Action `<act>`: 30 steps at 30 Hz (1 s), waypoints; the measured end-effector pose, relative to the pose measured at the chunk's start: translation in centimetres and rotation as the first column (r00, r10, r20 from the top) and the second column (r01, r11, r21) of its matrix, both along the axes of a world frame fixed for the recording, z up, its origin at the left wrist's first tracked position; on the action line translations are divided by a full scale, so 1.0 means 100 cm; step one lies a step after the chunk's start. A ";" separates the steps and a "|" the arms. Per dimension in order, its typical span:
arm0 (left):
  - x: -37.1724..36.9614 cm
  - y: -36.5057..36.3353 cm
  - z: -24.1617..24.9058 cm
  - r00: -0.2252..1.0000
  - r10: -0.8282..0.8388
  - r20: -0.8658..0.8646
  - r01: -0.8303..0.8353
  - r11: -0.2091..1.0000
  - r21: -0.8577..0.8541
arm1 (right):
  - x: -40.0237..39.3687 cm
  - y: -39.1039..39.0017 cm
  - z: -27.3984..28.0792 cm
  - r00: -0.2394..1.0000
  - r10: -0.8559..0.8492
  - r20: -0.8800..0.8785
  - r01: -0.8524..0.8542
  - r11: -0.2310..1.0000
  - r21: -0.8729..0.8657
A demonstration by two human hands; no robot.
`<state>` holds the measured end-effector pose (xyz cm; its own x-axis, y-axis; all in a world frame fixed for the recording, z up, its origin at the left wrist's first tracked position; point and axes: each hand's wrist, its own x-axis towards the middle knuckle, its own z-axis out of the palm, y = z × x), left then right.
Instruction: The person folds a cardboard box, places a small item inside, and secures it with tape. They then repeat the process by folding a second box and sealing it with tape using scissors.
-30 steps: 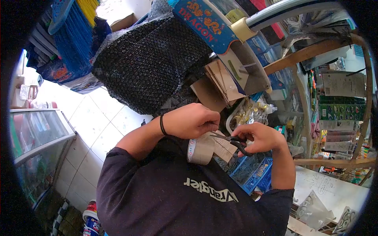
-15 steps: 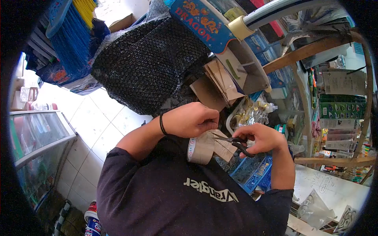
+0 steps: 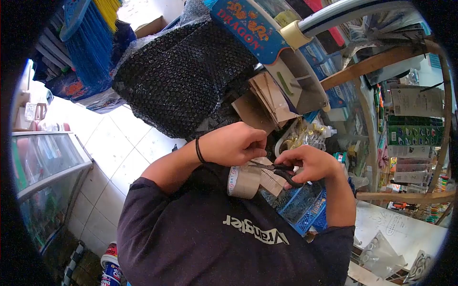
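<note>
My left hand (image 3: 241,145), with a dark band at its wrist, is closed, its fingertips pinched at the top of the tape. Just below them, a wide tan tape roll (image 3: 245,183) with a printed inner ring rests in front of the dark shirt. My right hand (image 3: 307,167) is wrapped round the handles of black-handled scissors (image 3: 286,175). Their blades point left and reach the tape just under my left fingertips. A flat tan card piece (image 3: 272,179) lies between the roll and the scissors. My left fingers hide what exactly they pinch.
A blue basket (image 3: 300,207) stands below my right hand. Beyond my hands are a black bubble-wrapped bundle (image 3: 176,76), cardboard pieces (image 3: 272,97) and a blue DRAGON box (image 3: 248,28). A glass case (image 3: 52,162) is at left; a wooden-framed rack (image 3: 405,195) is at right.
My right hand has shifted a little left and up with the scissors. The blades have moved closer under my left fingertips and look more closed. My left hand has hardly moved.
</note>
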<state>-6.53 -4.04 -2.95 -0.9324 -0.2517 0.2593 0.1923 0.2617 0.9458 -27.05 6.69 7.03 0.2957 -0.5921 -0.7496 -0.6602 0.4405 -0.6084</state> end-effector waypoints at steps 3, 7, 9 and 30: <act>0.000 0.001 -0.001 1.000 0.002 -0.004 -0.002 1.000 -0.005 | 0.000 -0.002 -0.003 1.000 0.004 0.011 -0.004 1.000 -0.031; 0.000 0.001 0.001 1.000 -0.002 -0.005 0.002 1.000 -0.012 | 0.001 -0.004 -0.003 1.000 -0.019 0.024 0.019 1.000 -0.015; 0.000 0.001 0.000 1.000 0.003 -0.008 -0.003 1.000 -0.024 | -0.003 -0.003 -0.008 0.999 0.010 0.042 -0.008 0.999 -0.036; -0.002 -0.004 0.006 0.989 -0.120 0.090 0.116 0.992 0.051 | -0.009 -0.003 -0.010 0.996 0.078 0.039 -0.074 0.993 -0.094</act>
<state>-6.73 -4.47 -2.31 -0.9758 -0.1479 0.1609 0.1301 0.1985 0.9714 -27.93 6.37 6.04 0.3735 -0.6326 -0.6785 -0.6622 0.3304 -0.6726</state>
